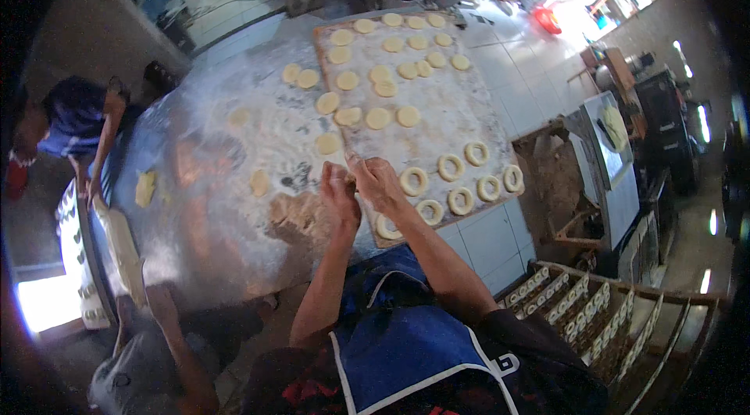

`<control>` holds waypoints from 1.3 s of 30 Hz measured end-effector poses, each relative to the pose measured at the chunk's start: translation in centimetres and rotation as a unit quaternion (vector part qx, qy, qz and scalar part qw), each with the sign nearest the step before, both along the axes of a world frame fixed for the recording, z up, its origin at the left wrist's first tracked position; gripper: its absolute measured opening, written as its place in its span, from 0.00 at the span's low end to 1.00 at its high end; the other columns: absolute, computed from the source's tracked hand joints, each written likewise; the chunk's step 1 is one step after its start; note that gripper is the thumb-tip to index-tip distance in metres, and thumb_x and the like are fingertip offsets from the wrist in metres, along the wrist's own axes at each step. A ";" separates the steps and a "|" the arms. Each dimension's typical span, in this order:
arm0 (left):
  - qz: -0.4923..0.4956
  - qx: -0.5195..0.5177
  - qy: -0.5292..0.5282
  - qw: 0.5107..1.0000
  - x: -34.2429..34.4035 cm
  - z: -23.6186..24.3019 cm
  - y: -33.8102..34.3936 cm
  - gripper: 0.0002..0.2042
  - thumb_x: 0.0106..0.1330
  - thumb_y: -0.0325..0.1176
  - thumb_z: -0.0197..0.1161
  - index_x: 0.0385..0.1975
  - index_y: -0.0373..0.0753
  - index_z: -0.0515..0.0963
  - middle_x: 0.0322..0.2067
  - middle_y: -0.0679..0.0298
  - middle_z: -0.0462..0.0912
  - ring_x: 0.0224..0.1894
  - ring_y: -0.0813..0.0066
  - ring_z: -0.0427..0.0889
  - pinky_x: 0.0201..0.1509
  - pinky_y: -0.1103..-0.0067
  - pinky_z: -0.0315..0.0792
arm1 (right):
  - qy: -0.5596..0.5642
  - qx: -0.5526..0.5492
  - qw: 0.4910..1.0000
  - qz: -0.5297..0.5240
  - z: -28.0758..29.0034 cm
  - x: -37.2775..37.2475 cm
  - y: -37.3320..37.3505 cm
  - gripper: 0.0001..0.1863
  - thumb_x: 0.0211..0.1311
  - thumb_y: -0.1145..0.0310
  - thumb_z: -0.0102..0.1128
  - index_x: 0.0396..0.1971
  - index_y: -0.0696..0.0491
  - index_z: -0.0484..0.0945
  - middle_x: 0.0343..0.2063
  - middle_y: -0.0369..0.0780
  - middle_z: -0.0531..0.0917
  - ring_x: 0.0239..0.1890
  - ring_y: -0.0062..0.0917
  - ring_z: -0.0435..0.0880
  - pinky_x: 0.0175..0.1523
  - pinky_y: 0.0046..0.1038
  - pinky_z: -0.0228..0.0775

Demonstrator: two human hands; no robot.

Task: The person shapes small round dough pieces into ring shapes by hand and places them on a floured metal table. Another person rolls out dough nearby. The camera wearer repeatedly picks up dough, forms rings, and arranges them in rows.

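Over the near left edge of a floured wooden board [422,141], my left hand [341,198] and my right hand [376,184] come together. The fingers of both are curled closed against each other; whatever lies between them is hidden. Just beyond them is a flat dough disc [327,144], and several more dough discs [379,118] spread over the far part of the board. To the right of my right hand lie several dough rings [451,167] in rows. One ring [388,226] sits close below my right wrist, partly covered by the forearm.
A floured metal table [211,204] extends left, with a brownish crumbly patch [301,216] and dough scraps [145,188]. Two people work at its left side beside a long dough roll [121,247]. At lower right stands a rack [594,313] of ring-filled trays.
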State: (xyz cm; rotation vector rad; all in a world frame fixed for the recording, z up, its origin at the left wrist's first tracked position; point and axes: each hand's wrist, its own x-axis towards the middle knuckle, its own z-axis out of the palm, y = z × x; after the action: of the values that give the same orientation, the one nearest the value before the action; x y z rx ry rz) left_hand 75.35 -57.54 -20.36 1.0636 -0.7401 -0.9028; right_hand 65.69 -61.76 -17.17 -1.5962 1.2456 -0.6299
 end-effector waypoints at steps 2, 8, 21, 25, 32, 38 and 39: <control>-0.221 -0.163 0.528 0.804 -1.6 0.1 -1.7 0.15 0.72 0.43 0.44 0.31 0.37 0.66 0.27 0.58 0.71 0.28 0.64 0.72 0.34 0.70 0.70 | -0.142 0.053 0.986 -0.071 0.2 -2.2 -0.8 0.29 0.70 0.53 0.42 0.19 0.63 0.76 0.15 0.53 0.77 0.24 0.47 0.79 0.32 0.44 0.67; -0.012 0.085 0.044 0.995 -11.1 1.0 -5.4 0.15 0.74 0.43 0.45 0.24 0.43 0.64 0.17 0.67 0.63 0.21 0.73 0.69 0.25 0.72 0.65 | -0.052 -0.035 0.995 -0.079 -0.1 -11.2 -3.7 0.30 0.69 0.51 0.41 0.21 0.64 0.78 0.10 0.44 0.70 0.15 0.31 0.70 0.26 0.38 0.63; 0.029 -0.151 -0.467 0.871 -27.7 -3.1 -12.6 0.20 0.74 0.48 0.43 0.25 0.38 0.66 0.22 0.67 0.64 0.26 0.76 0.65 0.30 0.75 0.65 | -0.060 -0.106 0.981 -0.152 -1.9 -30.4 -6.7 0.27 0.68 0.52 0.41 0.22 0.60 0.74 0.20 0.44 0.78 0.22 0.31 0.76 0.30 0.33 0.67; -0.224 0.157 -0.143 0.951 -29.7 -2.2 -13.8 0.20 0.74 0.47 0.44 0.34 0.34 0.72 0.29 0.56 0.76 0.31 0.65 0.73 0.36 0.72 0.68 | -0.083 -0.070 0.981 -0.159 -0.8 -34.4 -7.2 0.15 0.57 0.60 0.59 0.28 0.60 0.78 0.22 0.42 0.80 0.25 0.25 0.78 0.33 0.32 0.70; -0.203 0.146 -0.608 0.753 -31.1 -0.7 -17.6 0.13 0.66 0.37 0.55 0.38 0.33 0.76 0.37 0.47 0.79 0.41 0.47 0.78 0.44 0.60 0.72 | 0.179 -0.055 0.961 -0.202 -2.7 -38.9 -9.1 0.24 0.51 0.67 0.68 0.48 0.57 0.75 0.34 0.47 0.82 0.36 0.38 0.83 0.42 0.37 0.76; -0.200 0.056 -0.584 0.785 -31.2 -2.0 -16.9 0.14 0.57 0.42 0.65 0.34 0.38 0.78 0.34 0.55 0.79 0.41 0.55 0.78 0.46 0.64 0.71 | 0.152 -0.142 0.963 -0.170 -5.0 -40.0 -9.6 0.19 0.50 0.69 0.68 0.43 0.58 0.80 0.33 0.45 0.82 0.34 0.34 0.82 0.39 0.33 0.75; -0.183 0.056 -0.605 0.773 -31.2 -2.0 -16.7 0.15 0.56 0.44 0.66 0.36 0.40 0.79 0.36 0.57 0.79 0.42 0.56 0.77 0.46 0.65 0.71 | 0.162 -0.154 0.959 -0.174 -4.8 -39.5 -9.7 0.17 0.51 0.69 0.67 0.42 0.58 0.80 0.33 0.46 0.82 0.35 0.36 0.82 0.41 0.35 0.75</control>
State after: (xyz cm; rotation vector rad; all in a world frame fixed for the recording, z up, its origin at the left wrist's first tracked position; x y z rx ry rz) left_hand 44.13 -74.23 -22.35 1.6223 -2.0446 -0.4707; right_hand 26.22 -71.48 -21.96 -1.8019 1.7658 -0.8380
